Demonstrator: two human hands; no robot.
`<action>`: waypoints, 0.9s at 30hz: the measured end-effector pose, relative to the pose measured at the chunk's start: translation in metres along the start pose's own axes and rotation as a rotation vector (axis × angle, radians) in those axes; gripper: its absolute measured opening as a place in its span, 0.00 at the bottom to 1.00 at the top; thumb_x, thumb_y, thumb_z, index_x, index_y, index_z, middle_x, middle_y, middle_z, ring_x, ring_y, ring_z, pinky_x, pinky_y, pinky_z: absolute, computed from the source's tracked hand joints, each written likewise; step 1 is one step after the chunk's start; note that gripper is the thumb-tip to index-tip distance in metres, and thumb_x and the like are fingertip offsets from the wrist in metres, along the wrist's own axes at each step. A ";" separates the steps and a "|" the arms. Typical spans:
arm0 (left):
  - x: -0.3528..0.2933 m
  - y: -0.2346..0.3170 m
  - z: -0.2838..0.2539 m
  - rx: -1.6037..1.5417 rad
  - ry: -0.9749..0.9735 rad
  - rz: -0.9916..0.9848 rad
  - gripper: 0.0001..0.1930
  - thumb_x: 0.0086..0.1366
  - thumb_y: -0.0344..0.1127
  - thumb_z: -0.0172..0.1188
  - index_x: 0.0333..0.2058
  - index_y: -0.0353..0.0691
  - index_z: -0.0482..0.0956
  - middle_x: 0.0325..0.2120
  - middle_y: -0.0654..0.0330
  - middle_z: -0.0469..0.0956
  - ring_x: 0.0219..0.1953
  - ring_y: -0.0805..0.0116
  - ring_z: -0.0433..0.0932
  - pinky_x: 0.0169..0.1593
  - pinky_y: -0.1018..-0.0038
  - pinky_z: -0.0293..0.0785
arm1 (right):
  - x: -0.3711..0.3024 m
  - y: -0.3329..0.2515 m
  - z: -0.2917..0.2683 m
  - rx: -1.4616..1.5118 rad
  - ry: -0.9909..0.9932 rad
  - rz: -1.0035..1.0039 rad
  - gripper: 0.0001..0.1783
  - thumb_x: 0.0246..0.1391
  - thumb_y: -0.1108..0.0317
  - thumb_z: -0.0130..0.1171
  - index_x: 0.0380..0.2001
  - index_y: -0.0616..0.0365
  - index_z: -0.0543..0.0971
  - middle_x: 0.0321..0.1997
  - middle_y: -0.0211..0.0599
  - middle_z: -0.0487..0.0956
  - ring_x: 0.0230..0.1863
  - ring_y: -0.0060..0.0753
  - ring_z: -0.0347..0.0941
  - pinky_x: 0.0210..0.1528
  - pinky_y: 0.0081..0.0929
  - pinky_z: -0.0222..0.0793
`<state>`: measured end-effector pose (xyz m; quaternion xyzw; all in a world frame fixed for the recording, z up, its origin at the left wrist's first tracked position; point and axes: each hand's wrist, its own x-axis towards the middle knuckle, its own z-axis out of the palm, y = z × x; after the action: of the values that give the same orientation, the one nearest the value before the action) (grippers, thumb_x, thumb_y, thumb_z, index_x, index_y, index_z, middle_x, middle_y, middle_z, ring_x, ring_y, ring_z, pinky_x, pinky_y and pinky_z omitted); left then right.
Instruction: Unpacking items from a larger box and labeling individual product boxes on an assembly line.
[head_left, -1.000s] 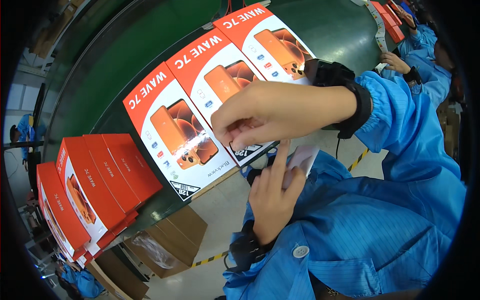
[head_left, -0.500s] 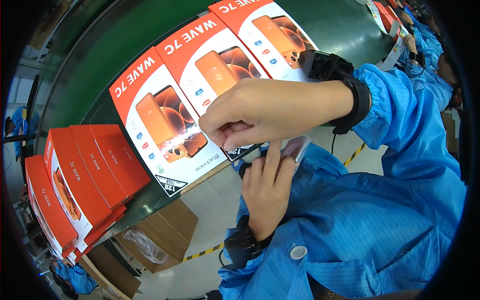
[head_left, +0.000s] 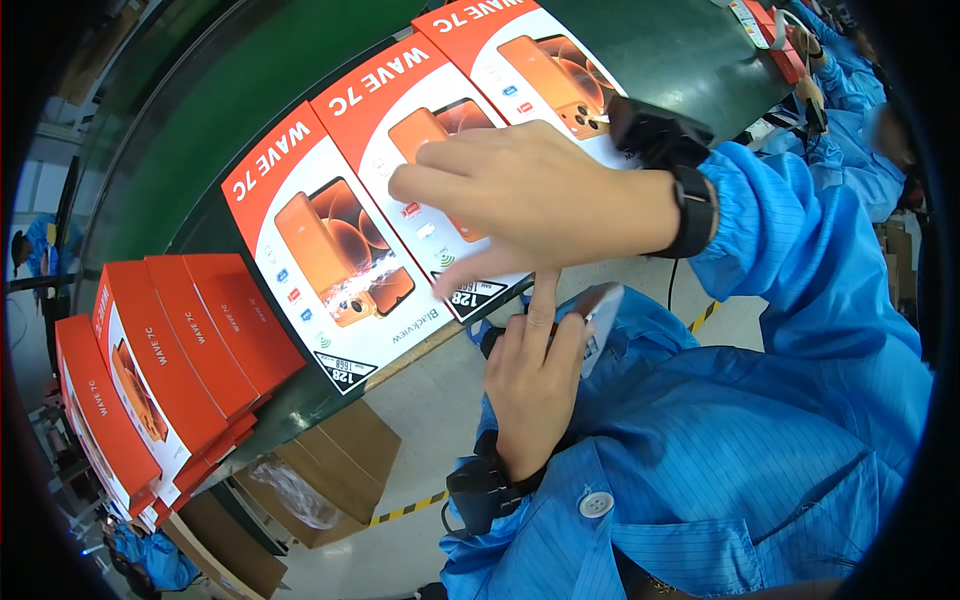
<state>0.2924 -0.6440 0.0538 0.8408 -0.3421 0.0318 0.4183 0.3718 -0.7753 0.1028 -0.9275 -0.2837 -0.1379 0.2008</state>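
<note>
Three red-and-white phone boxes lie side by side on the dark green table: the left box (head_left: 345, 250), the middle box (head_left: 405, 130) and the right box (head_left: 555, 70), partly covered by my arm. My right hand (head_left: 530, 195) is over the middle box. Its thumb is spread from the bent fingers, and nothing shows between them. Below the table's near edge is my left hand (head_left: 535, 385), its index finger stretched toward the middle box's corner. Its other fingers are bent on a small pale, see-through sheet (head_left: 601, 325), partly hidden behind them.
Stacked red phone boxes (head_left: 190, 350) stand on the table at left. Under the table edge sits an open cardboard carton (head_left: 335, 465) with clear plastic in it. Co-workers in blue sleeves (head_left: 860, 190) work at the far right beside more red boxes (head_left: 787, 55).
My right hand has risen away from the near edge of the boxes, and its thumb and fingers have spread from a pinch. My left hand stays almost in place with the sheet.
</note>
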 end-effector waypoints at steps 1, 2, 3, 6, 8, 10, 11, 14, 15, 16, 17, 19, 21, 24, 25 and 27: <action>0.001 0.000 -0.001 -0.003 -0.002 0.008 0.08 0.48 0.34 0.57 0.21 0.37 0.68 0.39 0.58 0.70 0.23 0.66 0.65 0.26 0.73 0.62 | 0.001 0.001 0.001 0.016 -0.054 0.090 0.21 0.38 0.59 0.57 0.35 0.57 0.65 0.24 0.42 0.71 0.26 0.39 0.70 0.24 0.32 0.66; 0.003 -0.001 -0.003 -0.152 0.048 0.001 0.08 0.50 0.33 0.55 0.23 0.36 0.67 0.37 0.55 0.70 0.25 0.64 0.67 0.29 0.73 0.63 | 0.002 0.003 0.002 0.033 -0.107 0.180 0.21 0.38 0.58 0.57 0.34 0.57 0.66 0.22 0.41 0.71 0.26 0.38 0.70 0.25 0.33 0.66; 0.005 -0.002 -0.006 -0.301 0.097 -0.006 0.08 0.52 0.33 0.54 0.25 0.34 0.67 0.35 0.52 0.70 0.27 0.61 0.69 0.31 0.72 0.65 | 0.001 0.009 0.006 0.168 -0.080 0.222 0.18 0.39 0.56 0.57 0.30 0.57 0.68 0.18 0.39 0.70 0.25 0.38 0.69 0.26 0.32 0.65; -0.007 0.003 -0.025 -0.187 0.150 -0.328 0.14 0.61 0.40 0.43 0.28 0.32 0.66 0.31 0.54 0.69 0.29 0.67 0.68 0.35 0.77 0.62 | -0.013 -0.009 -0.021 0.559 -0.154 0.137 0.15 0.41 0.56 0.55 0.25 0.57 0.69 0.19 0.36 0.69 0.25 0.38 0.68 0.28 0.31 0.64; -0.006 0.007 -0.027 -0.204 0.207 -0.352 0.13 0.61 0.38 0.41 0.27 0.32 0.65 0.25 0.53 0.64 0.26 0.61 0.65 0.31 0.74 0.61 | -0.030 -0.029 -0.019 0.412 -0.092 -0.021 0.12 0.42 0.59 0.54 0.22 0.57 0.69 0.21 0.34 0.66 0.26 0.34 0.66 0.27 0.28 0.62; -0.003 0.010 -0.026 -0.234 0.253 -0.368 0.13 0.61 0.36 0.39 0.25 0.32 0.64 0.19 0.53 0.59 0.23 0.55 0.63 0.27 0.72 0.59 | -0.037 -0.037 -0.021 0.378 -0.059 -0.003 0.09 0.38 0.67 0.57 0.23 0.57 0.69 0.24 0.30 0.64 0.24 0.29 0.63 0.25 0.24 0.60; 0.000 0.013 -0.026 -0.312 0.260 -0.372 0.15 0.62 0.38 0.37 0.25 0.31 0.64 0.19 0.54 0.60 0.23 0.59 0.62 0.26 0.73 0.58 | -0.039 -0.036 -0.021 0.313 -0.016 -0.030 0.08 0.37 0.68 0.56 0.22 0.56 0.68 0.24 0.30 0.63 0.25 0.29 0.62 0.25 0.23 0.59; 0.007 0.018 -0.025 -0.476 0.246 -0.409 0.16 0.63 0.39 0.34 0.26 0.31 0.64 0.19 0.57 0.60 0.22 0.66 0.61 0.26 0.75 0.57 | -0.044 -0.038 -0.026 0.199 0.049 -0.032 0.07 0.34 0.69 0.53 0.22 0.55 0.69 0.25 0.29 0.65 0.26 0.29 0.64 0.26 0.22 0.59; 0.010 0.018 -0.024 -0.560 0.233 -0.443 0.16 0.63 0.38 0.34 0.26 0.31 0.63 0.19 0.59 0.60 0.23 0.70 0.60 0.26 0.75 0.56 | -0.046 -0.037 -0.028 0.257 0.086 -0.079 0.07 0.35 0.70 0.54 0.23 0.55 0.70 0.26 0.30 0.67 0.27 0.29 0.64 0.26 0.21 0.59; 0.009 0.016 -0.024 -0.563 0.225 -0.436 0.16 0.63 0.38 0.34 0.26 0.31 0.63 0.19 0.59 0.60 0.23 0.70 0.60 0.26 0.75 0.56 | -0.049 -0.035 -0.030 0.314 0.123 -0.126 0.06 0.37 0.71 0.55 0.23 0.56 0.70 0.27 0.31 0.68 0.28 0.29 0.65 0.27 0.21 0.59; 0.006 0.013 -0.023 -0.540 0.225 -0.466 0.15 0.63 0.38 0.34 0.26 0.32 0.63 0.19 0.60 0.60 0.23 0.71 0.59 0.27 0.76 0.56 | -0.051 -0.030 -0.039 0.307 0.127 -0.119 0.06 0.37 0.71 0.55 0.23 0.56 0.70 0.27 0.31 0.68 0.28 0.29 0.65 0.27 0.21 0.59; 0.011 0.016 -0.021 -0.519 0.283 -0.486 0.14 0.63 0.36 0.35 0.24 0.31 0.62 0.19 0.59 0.59 0.23 0.70 0.59 0.27 0.75 0.56 | -0.055 -0.020 -0.059 1.023 0.067 0.049 0.06 0.40 0.72 0.56 0.25 0.59 0.71 0.28 0.32 0.70 0.30 0.29 0.65 0.28 0.20 0.60; 0.008 0.015 -0.019 -0.388 0.242 -0.457 0.15 0.63 0.38 0.35 0.28 0.30 0.64 0.19 0.59 0.63 0.23 0.72 0.60 0.27 0.76 0.57 | -0.056 -0.014 -0.067 1.076 0.044 0.268 0.08 0.42 0.71 0.56 0.25 0.62 0.70 0.27 0.32 0.70 0.29 0.30 0.65 0.29 0.22 0.61; 0.013 0.020 -0.013 -0.185 0.194 -0.358 0.17 0.63 0.40 0.35 0.31 0.29 0.65 0.16 0.58 0.64 0.20 0.73 0.59 0.25 0.76 0.56 | -0.058 -0.010 -0.051 0.688 0.034 0.207 0.09 0.40 0.71 0.57 0.26 0.61 0.70 0.28 0.32 0.68 0.30 0.32 0.64 0.29 0.23 0.61; 0.015 0.026 -0.013 -0.210 0.196 -0.365 0.15 0.62 0.37 0.36 0.26 0.30 0.63 0.17 0.56 0.61 0.20 0.68 0.59 0.25 0.75 0.55 | -0.060 -0.013 -0.043 0.438 0.104 0.062 0.09 0.38 0.71 0.57 0.26 0.60 0.70 0.29 0.32 0.67 0.30 0.32 0.64 0.29 0.23 0.61; 0.019 0.031 -0.011 -0.231 0.201 -0.370 0.14 0.61 0.34 0.37 0.22 0.30 0.62 0.18 0.54 0.58 0.21 0.62 0.59 0.25 0.73 0.55 | -0.063 -0.022 -0.042 0.344 0.046 0.062 0.11 0.34 0.72 0.58 0.27 0.56 0.70 0.31 0.32 0.66 0.33 0.33 0.63 0.30 0.23 0.61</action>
<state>0.2908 -0.6601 0.0887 0.8284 -0.1405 -0.0011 0.5422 0.3027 -0.8069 0.1230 -0.8843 -0.2697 -0.1023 0.3671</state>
